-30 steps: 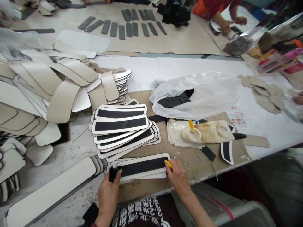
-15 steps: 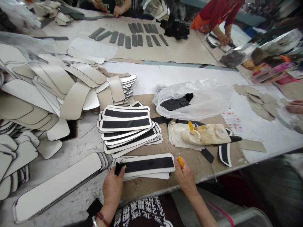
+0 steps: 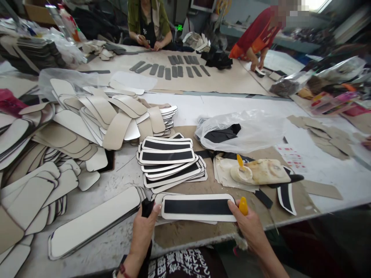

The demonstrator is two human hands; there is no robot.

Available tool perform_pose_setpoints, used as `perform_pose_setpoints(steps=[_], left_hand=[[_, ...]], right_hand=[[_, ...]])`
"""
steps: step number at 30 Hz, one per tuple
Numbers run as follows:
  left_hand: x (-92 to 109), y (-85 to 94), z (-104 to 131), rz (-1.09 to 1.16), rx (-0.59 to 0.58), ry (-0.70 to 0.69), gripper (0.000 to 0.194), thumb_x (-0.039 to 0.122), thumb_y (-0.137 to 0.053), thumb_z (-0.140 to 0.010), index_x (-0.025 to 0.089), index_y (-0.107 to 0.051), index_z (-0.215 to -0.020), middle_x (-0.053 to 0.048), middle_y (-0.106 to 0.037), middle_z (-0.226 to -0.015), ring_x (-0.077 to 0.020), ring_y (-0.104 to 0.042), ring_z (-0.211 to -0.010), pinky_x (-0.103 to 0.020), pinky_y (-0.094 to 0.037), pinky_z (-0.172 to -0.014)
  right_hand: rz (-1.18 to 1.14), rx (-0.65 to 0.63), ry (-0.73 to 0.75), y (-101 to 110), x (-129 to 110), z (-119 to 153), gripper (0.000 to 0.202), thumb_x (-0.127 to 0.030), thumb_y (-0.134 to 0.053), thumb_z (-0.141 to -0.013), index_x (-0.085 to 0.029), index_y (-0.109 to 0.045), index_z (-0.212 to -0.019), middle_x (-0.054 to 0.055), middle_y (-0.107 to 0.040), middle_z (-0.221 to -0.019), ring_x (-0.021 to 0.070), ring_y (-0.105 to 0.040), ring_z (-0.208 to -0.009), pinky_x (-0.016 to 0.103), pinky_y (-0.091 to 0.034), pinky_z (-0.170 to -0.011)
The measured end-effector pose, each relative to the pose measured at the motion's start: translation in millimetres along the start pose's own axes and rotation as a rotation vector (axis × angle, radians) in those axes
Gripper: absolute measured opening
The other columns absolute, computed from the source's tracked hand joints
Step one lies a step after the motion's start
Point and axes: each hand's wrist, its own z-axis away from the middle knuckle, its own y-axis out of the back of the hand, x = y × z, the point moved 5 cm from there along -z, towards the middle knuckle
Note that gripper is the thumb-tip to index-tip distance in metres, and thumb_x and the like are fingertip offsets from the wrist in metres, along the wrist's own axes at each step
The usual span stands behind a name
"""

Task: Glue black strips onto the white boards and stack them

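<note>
My left hand (image 3: pixel 145 227) is closed on a black strip piece (image 3: pixel 147 207), its fingertips at the left end of a pale panel with a black strip (image 3: pixel 198 207). My right hand (image 3: pixel 246 220) pinches the right end of that panel and also has a yellow-handled tool (image 3: pixel 243 206) between its fingers. Similar panels lie beneath it. Just beyond is a pile of pale panels with black strips (image 3: pixel 168 156). A stack of plain pale panels (image 3: pixel 95 224) lies to the left.
A glue-stained holder (image 3: pixel 261 172) with a yellow spatula (image 3: pixel 240 162) lies right of the pile. Behind it is a plastic bag (image 3: pixel 255 129) of black pieces. Loose pale pieces (image 3: pixel 69 127) heap at left. Two people work across the table.
The view has tilted up and shifted left. My right hand has taken hold of the top panel's right end, which now lies straighter and slightly to the right of the panels beneath.
</note>
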Motion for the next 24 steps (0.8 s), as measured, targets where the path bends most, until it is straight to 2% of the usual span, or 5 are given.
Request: perform_pose_setpoints(steps=[5, 9, 13, 18, 24], left_hand=[[2, 1.6, 10, 0.253, -0.165, 0.185, 0.041, 0.047, -0.075, -0.056, 0.015, -0.051, -0.065, 0.005, -0.045, -0.049, -0.0074, -0.036, -0.043, -0.019, -0.027, -0.039], [7, 3.3, 25, 0.599, -0.356, 0.362, 0.041, 0.04, -0.079, -0.056, 0.016, -0.047, -0.066, 0.008, -0.039, -0.048, -0.0029, -0.029, -0.04, -0.014, -0.022, -0.037], [2, 4.5, 29, 0.771, -0.367, 0.511, 0.043, 0.034, -0.083, -0.051, 0.015, -0.046, -0.063, 0.008, -0.037, -0.045, -0.002, -0.027, -0.038, -0.013, -0.022, -0.036], [10, 8.2, 11, 0.69, -0.351, 0.413, 0.044, 0.041, -0.077, -0.06, 0.016, -0.041, -0.057, 0.007, -0.035, -0.043, -0.0028, -0.027, -0.038, -0.014, -0.021, -0.037], [78, 19.8, -44, 0.463, -0.244, 0.174, 0.048, 0.05, -0.075, -0.056, 0.015, -0.043, -0.053, 0.006, -0.036, -0.042, -0.0045, -0.027, -0.038, -0.017, -0.019, -0.037]], right_hand=[[-0.287, -0.067, -0.219, -14, -5, 18, 0.041, -0.052, -0.071, -0.06, -0.019, -0.051, -0.074, -0.008, -0.039, -0.051, 0.0054, -0.033, -0.041, 0.017, -0.026, -0.036], [-0.577, -0.179, -0.378, -31, -11, 27, 0.045, -0.046, -0.078, -0.055, -0.019, -0.047, -0.072, -0.009, -0.039, -0.052, 0.0034, -0.034, -0.042, 0.014, -0.028, -0.036], [-0.741, -0.279, -0.454, -45, -13, 29, 0.044, -0.042, -0.079, -0.056, -0.019, -0.044, -0.069, -0.01, -0.036, -0.047, 0.0016, -0.029, -0.037, 0.013, -0.025, -0.034], [-0.697, -0.376, -0.361, -59, -28, 12, 0.045, -0.049, -0.074, -0.062, -0.019, -0.04, -0.068, -0.011, -0.034, -0.046, 0.0009, -0.026, -0.036, 0.013, -0.022, -0.035], [-0.564, -0.391, -0.216, -86, -82, -41, 0.05, -0.061, -0.066, -0.063, -0.02, -0.037, -0.064, -0.01, -0.035, -0.044, 0.0026, -0.028, -0.037, 0.015, -0.022, -0.035]])
